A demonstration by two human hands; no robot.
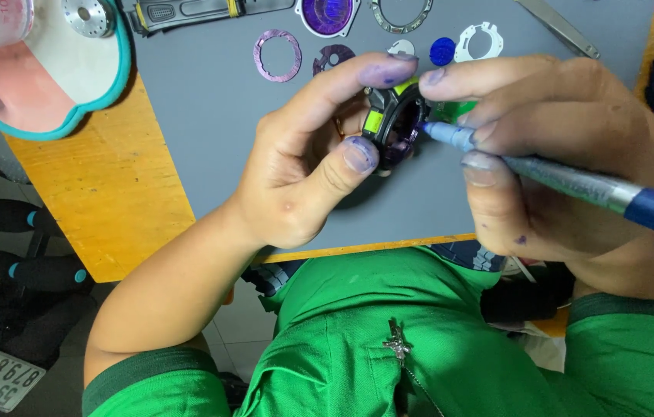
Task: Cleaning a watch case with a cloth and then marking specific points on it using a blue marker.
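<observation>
My left hand (304, 162) pinches a black watch case (392, 123) with yellow-green accents between thumb and forefinger, above a grey mat (203, 131). My right hand (558, 147) grips a blue and silver pen-shaped tool (574, 181), its tip touching the case's right side. Both hands have purple-stained fingertips.
Small watch parts lie along the mat's far edge: a purple ring (277, 55), a purple dial (327, 15), a metal bezel ring (402, 15), a blue disc (442, 51), a white gasket (478, 42), metal tweezers (558, 27). A teal-rimmed tray (56, 69) sits on the orange table (103, 193).
</observation>
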